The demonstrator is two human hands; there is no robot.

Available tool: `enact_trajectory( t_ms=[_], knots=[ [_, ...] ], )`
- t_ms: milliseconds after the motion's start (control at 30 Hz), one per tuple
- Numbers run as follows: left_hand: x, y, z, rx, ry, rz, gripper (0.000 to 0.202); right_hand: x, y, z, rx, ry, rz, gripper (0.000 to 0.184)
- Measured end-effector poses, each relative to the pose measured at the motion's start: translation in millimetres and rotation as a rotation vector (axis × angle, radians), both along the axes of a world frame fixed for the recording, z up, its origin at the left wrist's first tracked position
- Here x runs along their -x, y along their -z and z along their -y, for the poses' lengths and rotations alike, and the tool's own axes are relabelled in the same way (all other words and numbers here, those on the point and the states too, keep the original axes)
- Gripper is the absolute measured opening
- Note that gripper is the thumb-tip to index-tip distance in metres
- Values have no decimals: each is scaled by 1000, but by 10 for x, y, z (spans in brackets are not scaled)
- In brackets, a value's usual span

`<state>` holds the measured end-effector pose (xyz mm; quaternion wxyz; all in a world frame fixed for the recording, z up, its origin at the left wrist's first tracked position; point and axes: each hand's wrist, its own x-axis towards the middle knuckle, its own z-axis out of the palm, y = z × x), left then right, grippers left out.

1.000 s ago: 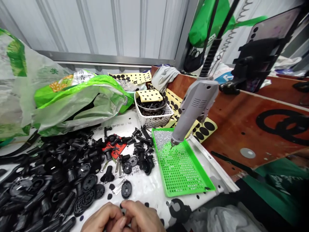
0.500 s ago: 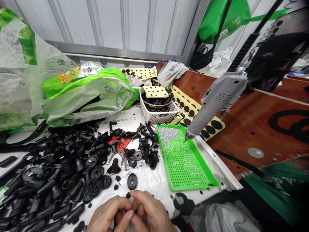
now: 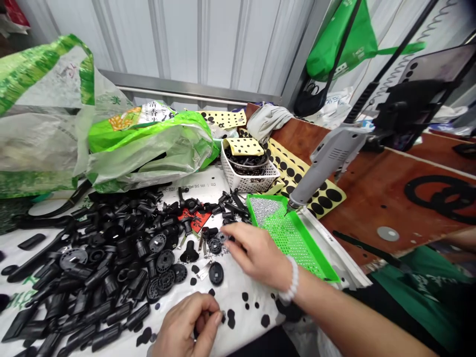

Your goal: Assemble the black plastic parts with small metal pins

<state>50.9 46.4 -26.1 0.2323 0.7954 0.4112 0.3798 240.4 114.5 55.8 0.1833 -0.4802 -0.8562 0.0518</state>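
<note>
Near the front edge of the table my left hand (image 3: 190, 323) is closed, thumb and fingers pinching a small black part (image 3: 220, 315) that is mostly hidden; only a dark bit shows at the fingertips. My right hand (image 3: 256, 254), with a beaded bracelet at the wrist, reaches forward over the table. Its fingers are a little apart, with the tips at a grey slotted disc (image 3: 222, 237). Beside that disc lies a black ribbed wheel (image 3: 214, 245). Closer to me are a black oval disc (image 3: 216, 273) and a black flared knob (image 3: 189, 252).
A large heap of black plastic parts (image 3: 111, 267) spreads across the left. A green tray (image 3: 328, 270) of small metal pieces lies right, under a hanging grey electric screwdriver (image 3: 327, 158). Behind stand a white basket (image 3: 249, 184), plastic bags (image 3: 148, 153) and sticker sheets (image 3: 327, 198).
My hands were together at the front edge. The right has moved away, forward and right, to the loose discs; the left stays low, still pinching. The whole view has shifted slightly.
</note>
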Motion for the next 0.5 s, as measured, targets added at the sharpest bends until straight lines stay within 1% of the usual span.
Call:
enact_trajectory(
  t_ms=[100, 233, 333, 500],
  knots=[
    [-8, 28, 17, 20, -32, 20, 10, 49, -89, -416, 13, 60, 136, 18],
    [-11, 49, 26, 31, -50, 11, 11, 126, -66, -850, 30, 116, 267, 11],
    [2, 33, 1, 1, -27, -29, 10, 202, -25, -1024, 28, 130, 324, 18],
    [28, 20, -40, -59, 48, -67, 9, 384, 30, -1108, 11, 94, 354, 25]
  ],
)
